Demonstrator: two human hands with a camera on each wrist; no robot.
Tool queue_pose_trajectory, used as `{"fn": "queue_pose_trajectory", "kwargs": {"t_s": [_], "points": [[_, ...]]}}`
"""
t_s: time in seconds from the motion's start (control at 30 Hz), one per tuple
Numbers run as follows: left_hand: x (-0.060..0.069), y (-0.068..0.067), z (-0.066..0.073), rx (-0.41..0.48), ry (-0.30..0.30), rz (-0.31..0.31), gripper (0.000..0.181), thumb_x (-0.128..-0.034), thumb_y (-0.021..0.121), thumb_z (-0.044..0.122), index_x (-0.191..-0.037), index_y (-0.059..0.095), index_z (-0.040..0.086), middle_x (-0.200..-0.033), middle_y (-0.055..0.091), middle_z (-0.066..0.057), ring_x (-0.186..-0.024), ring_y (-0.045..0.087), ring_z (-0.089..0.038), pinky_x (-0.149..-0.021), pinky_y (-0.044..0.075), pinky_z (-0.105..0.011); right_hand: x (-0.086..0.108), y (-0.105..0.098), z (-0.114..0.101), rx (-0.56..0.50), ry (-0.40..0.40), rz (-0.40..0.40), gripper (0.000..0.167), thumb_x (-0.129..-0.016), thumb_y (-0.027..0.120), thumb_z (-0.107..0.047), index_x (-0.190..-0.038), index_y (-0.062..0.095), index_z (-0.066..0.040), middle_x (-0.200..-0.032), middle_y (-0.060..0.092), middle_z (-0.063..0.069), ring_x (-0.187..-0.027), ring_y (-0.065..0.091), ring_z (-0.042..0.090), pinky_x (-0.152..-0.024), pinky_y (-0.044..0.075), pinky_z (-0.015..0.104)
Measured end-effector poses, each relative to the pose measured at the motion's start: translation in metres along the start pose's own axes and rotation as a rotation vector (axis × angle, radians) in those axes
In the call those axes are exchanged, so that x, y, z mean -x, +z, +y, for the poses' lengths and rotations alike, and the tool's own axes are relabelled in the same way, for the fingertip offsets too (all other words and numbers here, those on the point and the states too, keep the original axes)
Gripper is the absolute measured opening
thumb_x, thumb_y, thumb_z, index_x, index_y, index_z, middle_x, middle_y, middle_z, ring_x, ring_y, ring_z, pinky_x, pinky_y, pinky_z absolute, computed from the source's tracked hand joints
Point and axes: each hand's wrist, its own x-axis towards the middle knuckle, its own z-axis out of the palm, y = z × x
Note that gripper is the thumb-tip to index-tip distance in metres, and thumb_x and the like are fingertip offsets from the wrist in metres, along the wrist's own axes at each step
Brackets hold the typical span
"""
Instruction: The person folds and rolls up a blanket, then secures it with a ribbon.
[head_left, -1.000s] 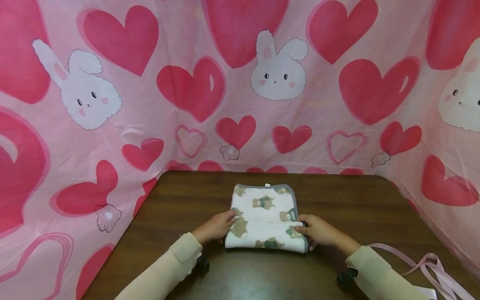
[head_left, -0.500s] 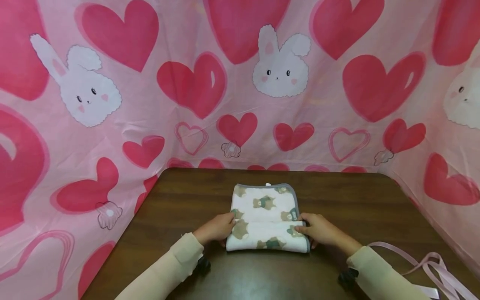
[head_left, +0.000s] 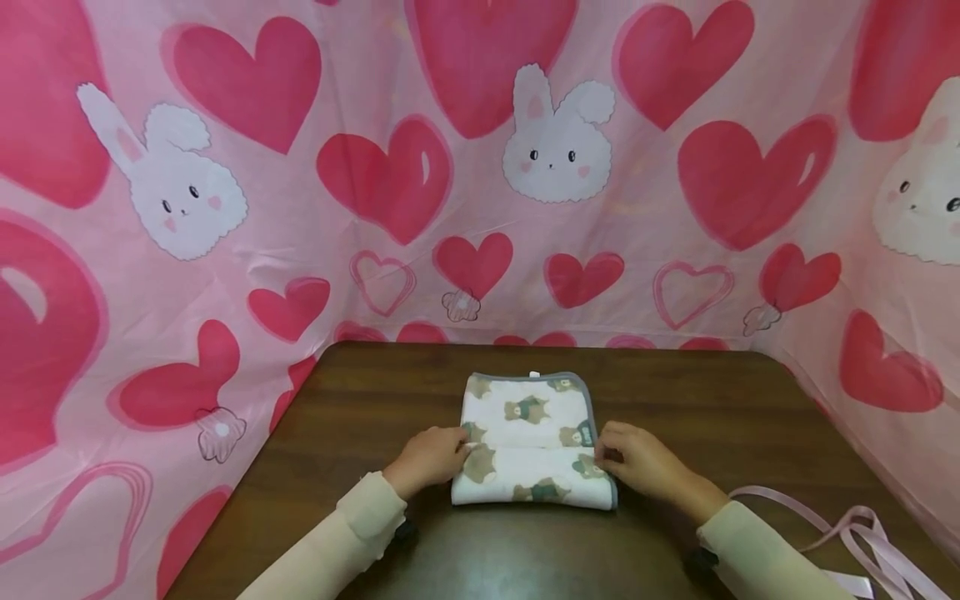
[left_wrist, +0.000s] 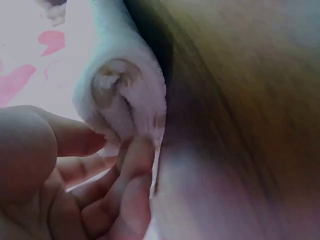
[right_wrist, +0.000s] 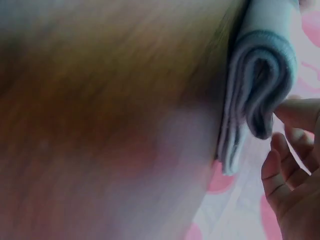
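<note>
The person wears a long, plain cream left sleeve point(head_left: 322, 542) and a matching right sleeve point(head_left: 761, 550), the left one ending in a loose, bunched cuff point(head_left: 371, 504) with a slightly wavy lower edge. A small, dark, rounded device point(head_left: 406, 532) shows below the left cuff, and another dark piece point(head_left: 702, 560) sits under the right one, both too shadowed for detail. The left hand point(head_left: 427, 461) and right hand point(head_left: 648, 467) are bare

No text or sign is readable anywhere.
</note>
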Motion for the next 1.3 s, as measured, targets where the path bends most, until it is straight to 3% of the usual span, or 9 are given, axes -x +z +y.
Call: {"fn": "queue_pose_trajectory", "kwargs": {"t_s": [0.1, 0.17, 0.23, 0.33, 0.43, 0.57, 0.77, 1.0, 1.3], "points": [[0.010, -0.002, 0.002, -0.129, 0.100, 0.185, 0.013, -0.0904, 0.066, 0.019, -0.081, 0.058, 0.016, -0.062, 0.046, 0.003, -0.050, 0.045, -0.013, -0.043, 0.036, -0.030, 0.003, -0.001, -0.006, 0.036, -0.156, 0.002, 0.018, -0.078, 0.081, -0.008, -0.090, 0.070, -0.017, -0.095, 0.061, -0.008, -0.088, 0.058, 0.008, -0.073, 0.053, 0.033], [0.016, -0.004, 0.005, -0.206, 0.223, 0.295, 0.010, -0.0856, 0.070, 0.015, -0.085, 0.060, 0.013, -0.069, 0.050, 0.002, -0.056, 0.050, -0.015, -0.046, 0.042, -0.032, 0.005, -0.003, -0.012, 0.074, -0.188, -0.024, 0.017, -0.082, 0.078, -0.017, -0.098, 0.071, -0.015, -0.102, 0.063, -0.006, -0.094, 0.059, 0.011, -0.078, 0.053, 0.036], [0.022, -0.005, 0.009, -0.255, 0.384, 0.341, 0.011, -0.0837, 0.072, 0.013, -0.091, 0.064, 0.012, -0.081, 0.056, 0.000, -0.069, 0.057, -0.016, -0.058, 0.050, -0.032, 0.006, -0.005, -0.017, 0.113, -0.196, -0.054, 0.024, -0.085, 0.076, -0.024, -0.105, 0.071, -0.012, -0.108, 0.064, -0.003, -0.100, 0.060, 0.014, -0.082, 0.052, 0.039], [0.029, -0.005, 0.013, -0.291, 0.595, 0.266, 0.019, -0.0856, 0.072, 0.015, -0.103, 0.068, 0.009, -0.107, 0.064, -0.004, -0.099, 0.061, -0.019, -0.085, 0.051, -0.033, 0.007, -0.008, -0.023, 0.187, -0.239, -0.080, 0.037, -0.085, 0.076, -0.029, -0.113, 0.070, -0.006, -0.116, 0.065, 0.004, -0.108, 0.060, 0.022, -0.087, 0.051, 0.043], [0.034, -0.002, 0.015, -0.343, 0.683, 0.150, 0.039, -0.0884, 0.070, 0.018, -0.124, 0.063, 0.004, -0.131, 0.058, -0.010, -0.123, 0.053, -0.022, -0.102, 0.041, -0.036, 0.009, -0.009, -0.028, 0.240, -0.296, -0.098, 0.048, -0.084, 0.077, -0.029, -0.121, 0.066, 0.000, -0.124, 0.063, 0.011, -0.115, 0.058, 0.027, -0.090, 0.049, 0.045], [0.037, 0.000, 0.016, -0.390, 0.678, 0.064, 0.054, -0.0907, 0.069, 0.022, -0.137, 0.052, 0.001, -0.142, 0.049, -0.013, -0.133, 0.044, -0.025, -0.105, 0.037, -0.038, 0.009, -0.008, -0.034, 0.237, -0.279, -0.161, 0.057, -0.086, 0.074, -0.034, -0.129, 0.060, 0.001, -0.134, 0.057, 0.014, -0.121, 0.055, 0.027, -0.092, 0.048, 0.045], [0.037, 0.004, 0.014, -0.376, 0.611, -0.010, 0.065, -0.0883, 0.072, 0.027, -0.142, 0.046, 0.001, -0.146, 0.045, -0.012, -0.135, 0.040, -0.024, -0.106, 0.036, -0.035, 0.013, -0.004, -0.035, 0.229, -0.189, -0.257, 0.066, -0.086, 0.073, -0.039, -0.135, 0.054, 0.003, -0.138, 0.053, 0.016, -0.122, 0.054, 0.030, -0.094, 0.047, 0.046], [0.036, 0.001, 0.004, -0.366, 0.589, 0.003, 0.072, -0.0817, 0.078, 0.027, -0.142, 0.048, 0.003, -0.146, 0.045, -0.009, -0.133, 0.043, -0.017, -0.098, 0.044, -0.032, 0.016, -0.006, -0.026, 0.252, -0.194, -0.305, 0.071, -0.082, 0.078, -0.034, -0.136, 0.052, 0.003, -0.139, 0.052, 0.016, -0.123, 0.053, 0.029, -0.093, 0.047, 0.045], [0.032, -0.001, -0.007, -0.400, 0.586, -0.029, 0.075, -0.0782, 0.079, 0.026, -0.142, 0.047, 0.003, -0.145, 0.047, -0.009, -0.129, 0.047, -0.017, -0.100, 0.042, -0.033, 0.020, -0.006, -0.013, 0.285, -0.267, -0.279, 0.075, -0.076, 0.082, -0.035, -0.134, 0.053, 0.004, -0.137, 0.054, 0.016, -0.122, 0.054, 0.029, -0.092, 0.048, 0.044]]}}
